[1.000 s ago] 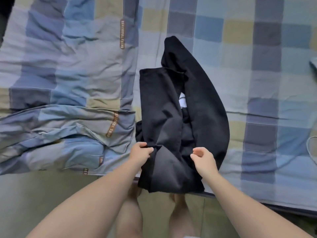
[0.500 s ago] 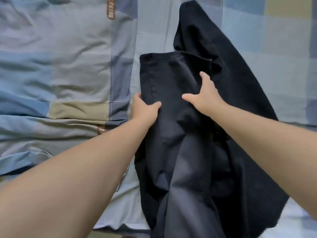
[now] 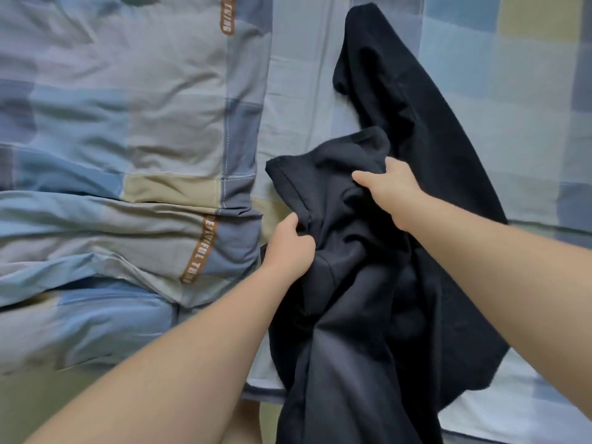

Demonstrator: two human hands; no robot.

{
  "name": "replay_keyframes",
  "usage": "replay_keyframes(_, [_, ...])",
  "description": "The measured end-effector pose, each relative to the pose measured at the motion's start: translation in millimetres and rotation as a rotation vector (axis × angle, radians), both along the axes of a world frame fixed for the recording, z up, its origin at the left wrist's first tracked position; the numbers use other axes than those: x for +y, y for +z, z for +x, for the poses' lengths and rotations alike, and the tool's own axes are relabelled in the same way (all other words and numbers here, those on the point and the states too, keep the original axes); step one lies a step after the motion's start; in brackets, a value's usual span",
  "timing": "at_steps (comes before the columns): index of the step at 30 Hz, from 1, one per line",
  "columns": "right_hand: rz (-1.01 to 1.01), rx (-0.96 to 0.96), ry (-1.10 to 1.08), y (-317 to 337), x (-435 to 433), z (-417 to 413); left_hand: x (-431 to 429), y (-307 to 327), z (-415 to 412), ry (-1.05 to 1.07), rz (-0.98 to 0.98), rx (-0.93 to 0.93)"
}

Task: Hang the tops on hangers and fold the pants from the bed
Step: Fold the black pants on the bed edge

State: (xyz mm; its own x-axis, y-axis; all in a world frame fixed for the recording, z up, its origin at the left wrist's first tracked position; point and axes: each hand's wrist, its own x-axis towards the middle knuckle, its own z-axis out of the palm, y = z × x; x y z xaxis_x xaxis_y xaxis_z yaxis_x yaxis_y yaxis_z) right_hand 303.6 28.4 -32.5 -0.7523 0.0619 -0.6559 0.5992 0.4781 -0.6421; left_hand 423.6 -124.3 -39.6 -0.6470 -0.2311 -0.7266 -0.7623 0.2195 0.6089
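Observation:
A black garment [image 3: 358, 315] lies bunched on the checked bed sheet [image 3: 480, 75], its lower part hanging over the bed's near edge. My left hand [image 3: 288, 248] grips its hemmed left edge. My right hand [image 3: 390, 190] grips a fold of the same cloth near the upper hem, fingers buried in the fabric. A second stretch of black cloth [image 3: 432, 129] runs up and to the right beneath it; whether it is a separate garment I cannot tell. No hanger is in view.
A rumpled blue, grey and tan checked duvet [image 3: 128, 155] with brown lettered strips covers the left of the bed. The bed's near edge [image 3: 262, 392] runs along the bottom, with floor and my leg [image 3: 243, 424] below it.
Both hands have pulled the garment's upper hem down and toward me, crumpling cloth that lay flat half a second ago. The right hand went from pressing flat to gripping a fold.

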Motion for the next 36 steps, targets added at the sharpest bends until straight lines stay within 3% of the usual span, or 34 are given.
replay_keyframes(4, [-0.120, 0.102, -0.059, 72, 26, 38, 11, 70, 30, 0.228, 0.124, 0.026])
replay_keyframes(9, [-0.195, 0.182, -0.075, 220, 59, 89, 29, 209, 45, 0.288, 0.190, 0.094])
replay_keyframes(16, [-0.295, 0.419, -0.135, 429, 92, 112, 62, 396, 40, 0.123, 0.266, 0.408])
replay_keyframes(21, [-0.406, 0.560, -0.172, 529, 115, 111, 91, 477, 33, -0.216, 0.312, 0.533])
replay_keyframes(26, [-0.473, 0.665, -0.139, 585, 133, 99, 139, 524, 23, -0.444, 0.289, 0.661])
replay_keyframes(30, [-0.471, 0.729, -0.080, 597, 152, 91, 161, 547, 12, -0.463, 0.225, 0.787])
replay_keyframes(36, [-0.645, 0.500, -0.013, 551, 174, 121, 167, 588, -17, -0.309, 0.363, 0.789])
